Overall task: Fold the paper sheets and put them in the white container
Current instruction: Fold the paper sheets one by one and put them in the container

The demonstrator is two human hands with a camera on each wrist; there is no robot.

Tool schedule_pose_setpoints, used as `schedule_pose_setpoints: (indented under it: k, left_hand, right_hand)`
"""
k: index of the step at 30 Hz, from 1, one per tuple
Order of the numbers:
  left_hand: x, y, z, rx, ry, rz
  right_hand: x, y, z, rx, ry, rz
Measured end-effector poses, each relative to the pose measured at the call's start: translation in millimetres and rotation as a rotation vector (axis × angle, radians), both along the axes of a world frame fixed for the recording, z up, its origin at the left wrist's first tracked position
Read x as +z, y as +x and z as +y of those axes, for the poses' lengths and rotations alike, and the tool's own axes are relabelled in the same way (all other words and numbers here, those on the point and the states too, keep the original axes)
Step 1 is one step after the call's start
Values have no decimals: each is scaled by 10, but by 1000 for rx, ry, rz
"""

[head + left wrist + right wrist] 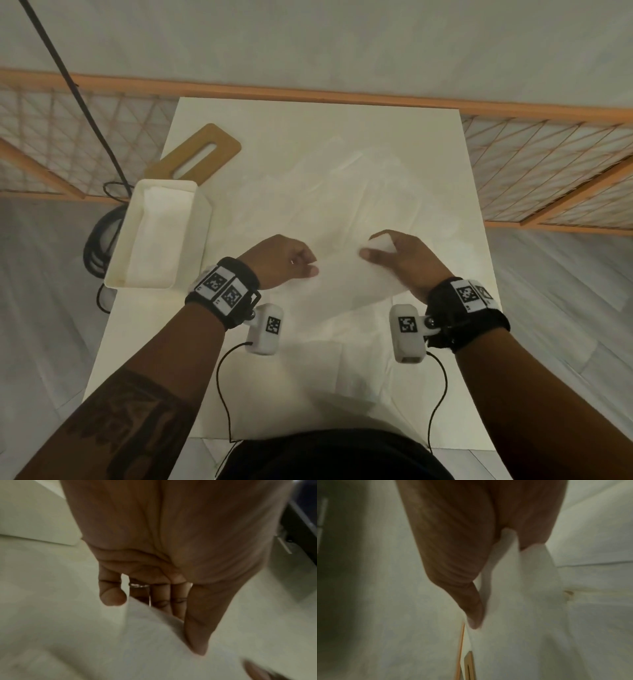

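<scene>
Mid-fold: left hand [281,262] and right hand [402,260] each pinched an edge of one paper sheet [346,281], lifted just above the table [308,394]. Left of the sheet, the white container [200,219] already held folded paper. More crumpled sheets [342,178] lay beyond, apparently unfolded.

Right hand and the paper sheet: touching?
Touching. The right wrist view shows the right hand pinching the paper sheet, thumb on one side, fingers behind.
</scene>
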State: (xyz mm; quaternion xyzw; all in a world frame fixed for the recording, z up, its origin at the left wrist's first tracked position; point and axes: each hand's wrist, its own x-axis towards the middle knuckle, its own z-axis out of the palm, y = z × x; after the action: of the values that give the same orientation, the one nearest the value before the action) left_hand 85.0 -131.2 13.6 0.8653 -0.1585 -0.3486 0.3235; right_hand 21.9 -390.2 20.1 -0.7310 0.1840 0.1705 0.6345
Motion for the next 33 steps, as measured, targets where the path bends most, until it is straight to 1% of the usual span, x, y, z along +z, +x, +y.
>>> schedule_pose_setpoints:
  k: [2, 4, 6, 7, 8, 9, 10, 12, 15, 16, 17, 19, 20, 21, 22, 24, 27, 30, 33]
  left_hand:
    - [-110, -54, 145, 104, -62, 80]
    - [-235, -160, 243, 254, -168, 166]
    - [-385, -288, 301, 455, -274, 297]
    - [-466, -347, 325, 545, -303, 341]
    - [-553, -394, 349, 619, -311, 351]
    - [-630, -428, 364, 658, -285, 311]
    - [-698, -451, 371, 657, -225, 232]
    - [-782, -497, 343, 584, -84, 49]
    - [-804, -569, 249, 472, 30, -127]
    - [-816, -592, 222, 431, 61, -187]
    - [-824, -615, 189, 368, 105, -267]
    - [-834, -661, 105, 177, 206, -436]
    - [-826, -683, 45, 82, 232, -502]
    - [-809, -700, -25, 8, 244, -533]
    - [-794, -713, -92, -44, 252, -534]
    - [-801, -707, -207, -100, 294, -475]
    - [-824, -655, -287, -140, 370, -422]
    - [-827, -609, -301, -161, 391, -405]
    - [-822, -578, -316, -194, 412, -406]
  right_hand:
    - [-113, -123, -56, -49, 147, 81]
    - [-280, -268, -78, -95, 276, 168]
    - [-422, -409, -48, -143, 342, 242]
    - [-494, -467, -26, -160, 344, 272]
    - [-548, -511, 6, -167, 328, 293]
    - [-607, -533, 40, -175, 288, 301]
    - [-650, -543, 72, -182, 233, 290]
    - [-727, -522, 123, -158, 45, 229]
    - [-761, -458, 155, 9, -362, 156]
    - [-756, -434, 164, 52, -471, 144]
    - [-770, -404, 169, 72, -553, 125]
    - [-778, -306, 181, 48, -672, 66]
    - [-768, -233, 189, 16, -706, 56]
    - [-744, -144, 198, -19, -712, 80]
    - [-733, -46, 194, -53, -694, 135]
    - [-718, 118, 179, -77, -661, 260]
    - [-705, 264, 141, 29, -704, 346]
    - [-692, 298, 102, 28, -635, 364]
    - [-672, 275, 45, -31, -578, 273]
